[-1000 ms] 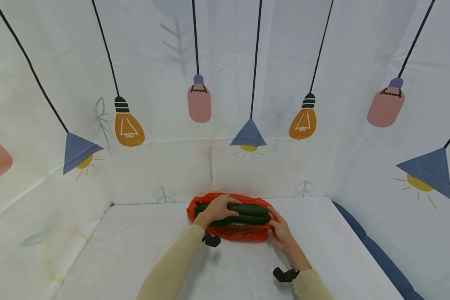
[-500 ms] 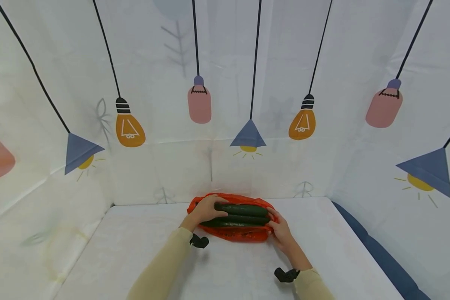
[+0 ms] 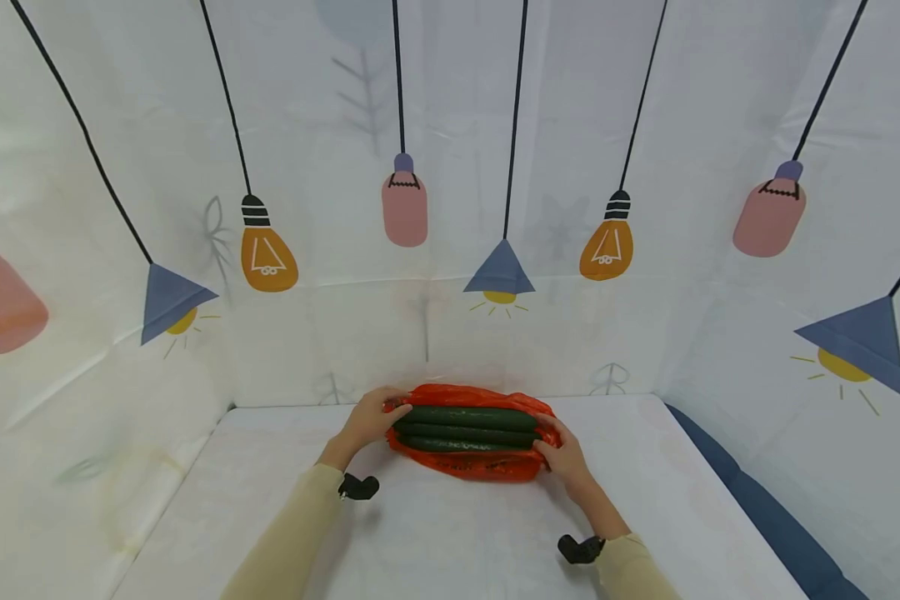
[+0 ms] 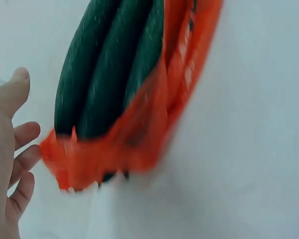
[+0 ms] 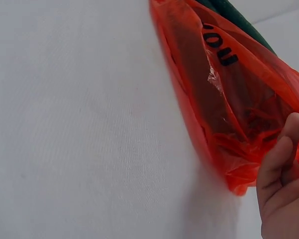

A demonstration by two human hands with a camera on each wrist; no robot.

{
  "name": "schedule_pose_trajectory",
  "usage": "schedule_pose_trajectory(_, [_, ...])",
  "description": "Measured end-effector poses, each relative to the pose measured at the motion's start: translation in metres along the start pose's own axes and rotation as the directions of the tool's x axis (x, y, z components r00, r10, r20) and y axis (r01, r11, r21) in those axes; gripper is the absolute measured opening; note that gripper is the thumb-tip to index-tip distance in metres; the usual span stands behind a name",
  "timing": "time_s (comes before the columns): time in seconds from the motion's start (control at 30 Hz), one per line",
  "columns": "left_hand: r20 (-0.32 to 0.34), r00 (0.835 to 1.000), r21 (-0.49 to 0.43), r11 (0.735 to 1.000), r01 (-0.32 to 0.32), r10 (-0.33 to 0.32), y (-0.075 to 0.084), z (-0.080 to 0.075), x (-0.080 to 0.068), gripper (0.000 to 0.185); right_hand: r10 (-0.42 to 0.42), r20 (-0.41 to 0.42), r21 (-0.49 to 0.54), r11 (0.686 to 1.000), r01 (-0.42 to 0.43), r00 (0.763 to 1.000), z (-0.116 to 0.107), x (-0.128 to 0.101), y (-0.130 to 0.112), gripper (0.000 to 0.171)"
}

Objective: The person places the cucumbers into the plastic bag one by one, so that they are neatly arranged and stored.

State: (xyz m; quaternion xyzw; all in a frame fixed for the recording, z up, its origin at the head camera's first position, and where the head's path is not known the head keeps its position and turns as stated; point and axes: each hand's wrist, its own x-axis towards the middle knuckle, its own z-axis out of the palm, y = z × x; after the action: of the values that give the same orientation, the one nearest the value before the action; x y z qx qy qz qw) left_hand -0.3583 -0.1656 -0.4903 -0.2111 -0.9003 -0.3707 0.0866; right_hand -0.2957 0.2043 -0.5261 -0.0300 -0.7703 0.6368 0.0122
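Observation:
Three long dark green cucumbers (image 3: 468, 435) lie side by side in a red plastic bag (image 3: 487, 468), whose mouth is spread along the top. At the bag's left end is my left hand (image 3: 367, 419); in the left wrist view that hand (image 4: 7, 134) has its fingers loosely spread, fingertips right at the bag's crumpled edge (image 4: 99, 157). My right hand (image 3: 567, 461) grips the right end of the bag, thumb in front and fingers behind. Black print shows on the bag (image 5: 229, 94) in the right wrist view, beside the right hand's fingers (image 5: 274, 169).
The bag rests near the back edge of a white-covered table (image 3: 435, 533). Close behind stands a white fabric wall (image 3: 330, 333) printed with hanging lamps. Dark blue material (image 3: 765, 508) runs along the table's right side.
My left hand has slid left off the cucumbers to the bag's left end, leaving them uncovered. The right hand stays at the right end.

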Motion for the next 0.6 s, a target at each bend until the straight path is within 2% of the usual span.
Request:
schedule_pose_trajectory(0.17, [-0.08,0.996,0.004,0.999,0.04,-0.04,-0.015,-0.014,-0.021,0.028,-0.071,-0.026,-0.066,0.995,0.069,0.997,-0.004,-0.004,0.0,0.041])
schedule_pose_trajectory(0.37, [-0.091,0.992,0.06,0.994,0.093,-0.087,-0.038,-0.036,-0.049,0.028,-0.13,-0.114,-0.183,0.977,0.108,0.985,-0.014,-0.009,-0.007,0.037])
schedule_pose_trajectory(0.5, [-0.085,0.992,0.094,0.99,0.105,-0.097,-0.05,-0.053,-0.068,0.029,-0.205,-0.157,-0.286,0.946,0.154,0.966,-0.025,-0.009,-0.013,0.031])
schedule_pose_trajectory(0.6, [-0.07,0.993,0.126,0.986,0.108,-0.1,-0.056,-0.066,-0.081,0.03,-0.272,-0.14,-0.363,0.909,0.206,0.952,-0.034,-0.006,-0.018,0.028])
